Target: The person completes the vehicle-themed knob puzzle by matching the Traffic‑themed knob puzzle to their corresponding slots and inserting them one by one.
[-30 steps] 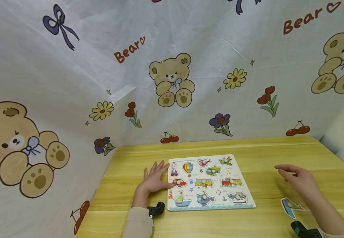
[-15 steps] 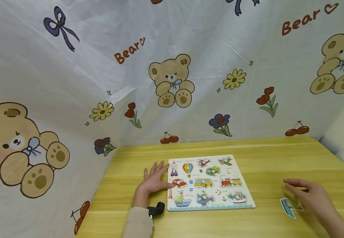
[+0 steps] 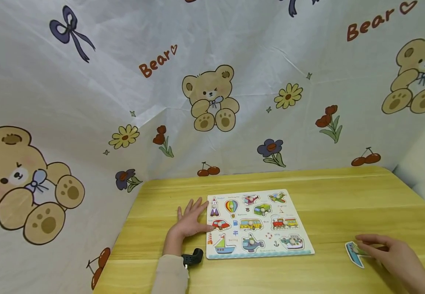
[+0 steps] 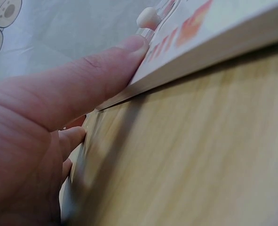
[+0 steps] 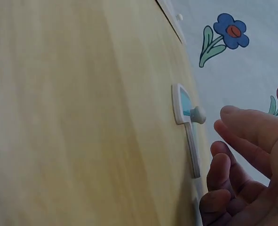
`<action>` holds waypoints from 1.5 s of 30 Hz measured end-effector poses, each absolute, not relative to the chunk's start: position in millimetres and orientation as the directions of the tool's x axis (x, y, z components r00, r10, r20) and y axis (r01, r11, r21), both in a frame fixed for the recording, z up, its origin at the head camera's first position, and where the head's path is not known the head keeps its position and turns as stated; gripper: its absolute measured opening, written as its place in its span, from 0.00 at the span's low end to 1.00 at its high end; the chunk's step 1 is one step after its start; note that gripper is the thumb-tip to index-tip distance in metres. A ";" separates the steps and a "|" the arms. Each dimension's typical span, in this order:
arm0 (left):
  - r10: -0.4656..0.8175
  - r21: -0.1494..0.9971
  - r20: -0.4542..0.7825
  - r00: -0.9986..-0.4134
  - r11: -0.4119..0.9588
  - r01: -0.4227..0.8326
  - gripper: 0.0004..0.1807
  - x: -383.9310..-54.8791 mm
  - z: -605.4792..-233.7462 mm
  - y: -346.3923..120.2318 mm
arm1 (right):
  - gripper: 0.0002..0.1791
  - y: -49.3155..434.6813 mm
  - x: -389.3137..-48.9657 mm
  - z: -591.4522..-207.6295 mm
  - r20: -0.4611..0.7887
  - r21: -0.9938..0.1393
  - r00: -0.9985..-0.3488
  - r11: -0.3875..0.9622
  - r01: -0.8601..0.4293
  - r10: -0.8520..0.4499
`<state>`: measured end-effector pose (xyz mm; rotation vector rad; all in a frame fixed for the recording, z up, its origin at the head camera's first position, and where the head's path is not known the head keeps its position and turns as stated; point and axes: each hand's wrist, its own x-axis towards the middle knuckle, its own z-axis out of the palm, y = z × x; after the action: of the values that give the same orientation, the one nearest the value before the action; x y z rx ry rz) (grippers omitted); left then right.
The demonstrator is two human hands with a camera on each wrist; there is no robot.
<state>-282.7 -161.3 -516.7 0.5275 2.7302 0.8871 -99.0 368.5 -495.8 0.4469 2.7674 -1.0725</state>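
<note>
While flat on table, puzzle piece (image 3: 354, 252), just beside right hand (image 3: 390, 253)

Count on the wooden table (image 3: 344, 196)

One puzzle board (image 3: 258, 253) holding ten vehicle pieces; one loose puzzle piece (image 3: 352, 252) at its 4 o'clock; two hands, left hand (image 3: 190, 222) and right hand (image 3: 394, 253).
</note>
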 end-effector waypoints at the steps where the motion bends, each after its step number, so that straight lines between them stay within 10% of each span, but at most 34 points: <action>1: 0.400 0.602 -0.101 -0.911 0.754 0.264 0.52 -282.8 -516.5 -161.4 | 0.36 367.8 -98.2 -496.0 -0.227 -0.621 -0.949 0.718 0.314 0.219; 45: 0.396 0.614 -0.105 -0.912 0.747 0.253 0.52 -282.8 -515.3 -161.2 | 0.26 367.2 -99.0 -506.1 -0.170 -0.547 -0.975 0.809 0.216 0.146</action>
<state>-282.8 -161.2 -515.3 0.5126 2.7188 0.9067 -99.0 367.2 -506.1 0.2887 2.8734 -0.8901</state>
